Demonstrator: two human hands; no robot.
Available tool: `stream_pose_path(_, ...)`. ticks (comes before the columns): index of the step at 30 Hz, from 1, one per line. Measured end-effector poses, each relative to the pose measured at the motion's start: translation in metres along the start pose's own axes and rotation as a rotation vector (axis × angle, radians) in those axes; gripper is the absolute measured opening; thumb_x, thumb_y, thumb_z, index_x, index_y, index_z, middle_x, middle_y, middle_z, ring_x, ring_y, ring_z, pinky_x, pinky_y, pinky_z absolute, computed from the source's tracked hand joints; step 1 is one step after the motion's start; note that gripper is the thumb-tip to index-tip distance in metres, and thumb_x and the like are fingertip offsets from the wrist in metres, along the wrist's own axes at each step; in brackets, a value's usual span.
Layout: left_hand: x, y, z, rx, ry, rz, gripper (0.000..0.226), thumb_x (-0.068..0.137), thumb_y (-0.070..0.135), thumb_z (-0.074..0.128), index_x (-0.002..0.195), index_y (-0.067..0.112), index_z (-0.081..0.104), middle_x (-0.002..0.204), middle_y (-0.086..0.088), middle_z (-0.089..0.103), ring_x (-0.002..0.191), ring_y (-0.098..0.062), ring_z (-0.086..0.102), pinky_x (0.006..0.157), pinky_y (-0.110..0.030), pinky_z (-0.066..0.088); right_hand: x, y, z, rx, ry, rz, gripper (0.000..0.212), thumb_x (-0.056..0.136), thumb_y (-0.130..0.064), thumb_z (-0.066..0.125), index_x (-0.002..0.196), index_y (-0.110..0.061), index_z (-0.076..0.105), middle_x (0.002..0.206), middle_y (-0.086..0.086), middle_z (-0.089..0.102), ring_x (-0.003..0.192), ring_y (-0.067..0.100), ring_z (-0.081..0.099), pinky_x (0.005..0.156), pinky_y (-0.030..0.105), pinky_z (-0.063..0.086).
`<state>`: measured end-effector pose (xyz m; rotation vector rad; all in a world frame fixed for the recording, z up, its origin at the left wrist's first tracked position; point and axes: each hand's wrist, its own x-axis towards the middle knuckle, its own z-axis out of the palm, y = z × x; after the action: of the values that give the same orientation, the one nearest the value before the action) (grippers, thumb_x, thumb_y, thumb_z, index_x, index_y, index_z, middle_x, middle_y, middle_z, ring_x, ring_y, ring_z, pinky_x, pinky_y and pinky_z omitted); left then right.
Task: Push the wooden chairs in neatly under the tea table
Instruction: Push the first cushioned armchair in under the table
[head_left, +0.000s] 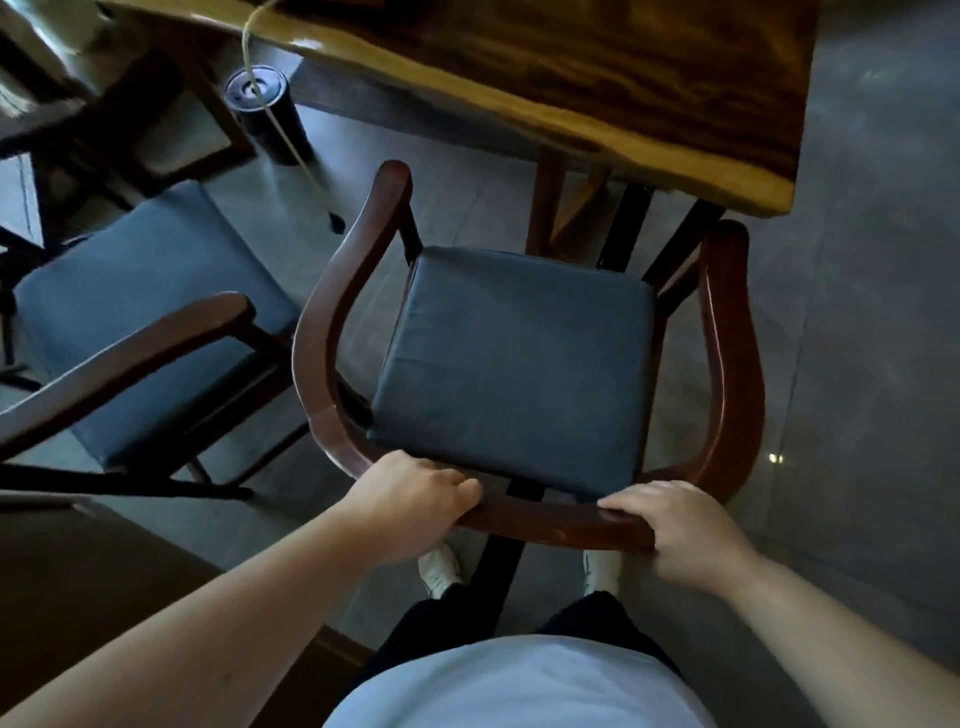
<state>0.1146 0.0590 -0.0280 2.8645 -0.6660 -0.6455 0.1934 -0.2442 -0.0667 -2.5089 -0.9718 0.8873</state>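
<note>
Both hands, left hand (415, 499) and right hand (685, 530), curl closed over the wooden chair (519, 358) back rail; stiff, probably heavy, best pushed there toward the tea table (597, 78)

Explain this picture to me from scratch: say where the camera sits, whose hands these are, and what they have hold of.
There is no machine here. A person wears a wide-angle camera on the head, so you look down along their own arms. The left hand and the right hand each have a grip on the curved back rail of a wooden chair, one hand toward each end of the rail. Its dark seat cushion faces the tea table, whose thick wooden top fills the upper part of the view. The seat is fully in view, not under the top. A second chair of the same kind stands to the left, turned at an angle. On the floor near the table stands a dark cylinder, with a pale cord hanging across it. At the bottom you see the person's white shirt and shoes.
</note>
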Motion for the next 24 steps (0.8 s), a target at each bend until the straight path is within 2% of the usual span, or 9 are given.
stream_pose_path(2,0.001,-0.006,0.000,-0.015,-0.014,0.019,0.011,0.089,0.020,0.050,0.097,0.016,0.057,0.088,-0.003,0.067,0.086,-0.030,0.063,0.068,-0.043,0.053,-0.001,-0.004,0.006,0.033,0.093,0.011,0.047,0.069,-0.022,0.054,0.112,-0.018,0.073,0.111,0.000,0.075,0.103,0.029,0.067,0.092,0.039,0.046)
stream_pose_path(5,0.001,-0.024,-0.005,0.027,-0.030,0.017,0.014,0.089,0.026,0.048,0.101,0.022,0.054,0.094,0.001,0.066,0.091,-0.026,0.062,0.071,-0.040,0.052,0.006,-0.012,0.015,0.031,0.178,0.002,0.035,0.069,-0.015,0.069,0.104,-0.016,0.075,0.101,0.002,0.076,0.092,0.031,0.069,0.084,0.044,0.052)
stream_pose_path(7,0.002,-0.043,-0.011,0.090,-0.036,-0.007,0.017,0.089,0.035,0.047,0.102,0.027,0.053,0.098,0.004,0.066,0.094,-0.022,0.062,0.071,-0.037,0.050,0.019,-0.020,0.018,0.024,0.210,0.008,0.035,0.071,-0.014,0.076,0.105,-0.018,0.073,0.101,0.002,0.076,0.093,0.031,0.069,0.083,0.044,0.052)
stream_pose_path(14,0.009,-0.101,-0.027,0.170,-0.007,-0.041,0.030,0.088,0.054,0.045,0.109,0.033,0.053,0.101,0.009,0.067,0.095,-0.017,0.063,0.071,-0.034,0.048,0.063,-0.044,0.010,-0.044,0.161,-0.002,0.034,0.083,-0.029,0.069,0.116,-0.021,0.065,0.109,0.000,0.072,0.105,0.027,0.063,0.089,0.042,0.046)
stream_pose_path(17,0.009,-0.107,-0.026,0.140,0.057,-0.006,0.029,0.085,0.053,0.051,0.105,0.034,0.056,0.095,0.009,0.067,0.089,-0.016,0.064,0.063,-0.031,0.042,0.065,-0.044,0.000,-0.094,0.108,-0.009,0.035,0.084,-0.033,0.065,0.118,-0.025,0.061,0.111,-0.002,0.071,0.107,0.025,0.063,0.085,0.042,0.050)
stream_pose_path(21,0.005,-0.105,-0.023,0.083,0.186,0.022,0.021,0.070,0.041,0.070,0.085,0.027,0.064,0.075,0.008,0.068,0.068,-0.021,0.066,0.053,-0.029,0.047,0.063,-0.044,-0.004,-0.129,0.071,-0.038,0.038,0.080,-0.032,0.061,0.117,-0.026,0.059,0.110,-0.004,0.071,0.103,0.025,0.065,0.078,0.039,0.051)
stream_pose_path(24,0.003,-0.105,-0.021,0.079,0.239,0.044,0.022,0.064,0.039,0.076,0.077,0.026,0.063,0.068,0.008,0.066,0.062,-0.020,0.065,0.050,-0.028,0.047,0.063,-0.045,-0.005,-0.149,0.058,-0.055,0.038,0.081,-0.030,0.060,0.118,-0.025,0.059,0.112,-0.004,0.071,0.102,0.025,0.066,0.076,0.037,0.048)
